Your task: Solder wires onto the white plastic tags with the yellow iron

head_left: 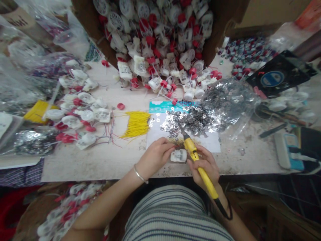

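White plastic part hemmed in by clutter

From here I see it near the table's front edge, between both hands. The left hand has its fingertips pressed together at its left end; I can't tell exactly what they pinch. The right hand grips a yellow soldering iron, tip towards loose metal pieces. Yellow wires lie left, a plastic bag right; a full cardboard box blocks the far side.

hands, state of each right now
Left hand: closed in a pinch beside the white part; what it pinches is too small to tell.
Right hand: closed, holding the yellow soldering iron.
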A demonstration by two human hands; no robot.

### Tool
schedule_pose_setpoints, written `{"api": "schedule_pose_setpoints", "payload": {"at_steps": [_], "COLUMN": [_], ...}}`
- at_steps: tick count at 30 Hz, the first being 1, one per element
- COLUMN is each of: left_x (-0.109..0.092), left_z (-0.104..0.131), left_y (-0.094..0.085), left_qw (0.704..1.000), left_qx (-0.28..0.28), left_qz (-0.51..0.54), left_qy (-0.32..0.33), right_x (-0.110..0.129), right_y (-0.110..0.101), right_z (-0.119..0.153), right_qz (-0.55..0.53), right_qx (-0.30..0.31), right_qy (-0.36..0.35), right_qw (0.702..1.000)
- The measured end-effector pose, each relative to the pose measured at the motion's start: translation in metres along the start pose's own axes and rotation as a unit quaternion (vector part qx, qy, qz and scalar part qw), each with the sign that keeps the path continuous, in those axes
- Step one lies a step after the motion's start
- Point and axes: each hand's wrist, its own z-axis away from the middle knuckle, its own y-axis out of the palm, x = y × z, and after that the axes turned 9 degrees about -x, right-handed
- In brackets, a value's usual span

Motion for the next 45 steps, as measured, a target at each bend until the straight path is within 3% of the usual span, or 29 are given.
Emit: {"api": "schedule_pose_setpoints", "payload": {"at_steps": [5, 8, 11, 14, 18, 22, 26, 30, 35, 41, 45], "left_x": [-0.004, -0.002, -0.003, -0.007, -0.007, -0.004, -0.005, -0.007, -0.009, -0.012, -0.016], "left_z": [-0.023, -0.029, -0.03, -0.025, -0.016, -0.012, -0.015, -0.018, -0.017, -0.018, -0.02], "left_y": [-0.005, -0.001, 0.006, 0.009, 0.005, 0.005, 0.009, 0.012, 0.013, 0.016, 0.016], "left_qw": [0.995, 0.995, 0.991, 0.989, 0.991, 0.993, 0.991, 0.983, 0.981, 0.98, 0.974], "left_qx": [0.073, 0.05, 0.023, 0.055, 0.057, 0.007, 0.002, 0.006, 0.007, 0.0, 0.019], "left_qz": [-0.053, -0.062, -0.103, -0.123, -0.112, -0.09, -0.112, -0.167, -0.176, -0.184, -0.211], "left_qy": [-0.044, -0.06, -0.082, -0.065, -0.052, -0.083, -0.08, -0.074, -0.076, -0.076, -0.08], "right_x": [-0.001, -0.003, -0.002, -0.002, -0.004, -0.005, -0.002, -0.001, -0.005, -0.005, -0.005], "right_y": [-0.014, -0.005, 0.009, 0.009, -0.019, -0.051, -0.068, -0.069, -0.069, -0.073, -0.073], "right_z": [0.002, 0.0, 0.0, 0.004, 0.009, 0.004, -0.002, -0.003, 0.0, 0.004, 0.001], "right_qz": [0.006, 0.013, -0.006, -0.05, -0.049, -0.008, -0.036, -0.044, -0.007, -0.027, -0.012], "right_qx": [-0.05, -0.074, -0.053, -0.041, -0.037, 0.061, 0.111, 0.105, 0.156, 0.112, 0.146], "right_qy": [0.029, 0.027, 0.05, 0.106, 0.079, 0.009, 0.018, 0.039, 0.022, 0.018, 0.014], "right_qw": [0.998, 0.997, 0.997, 0.992, 0.995, 0.998, 0.993, 0.993, 0.988, 0.993, 0.989]}}
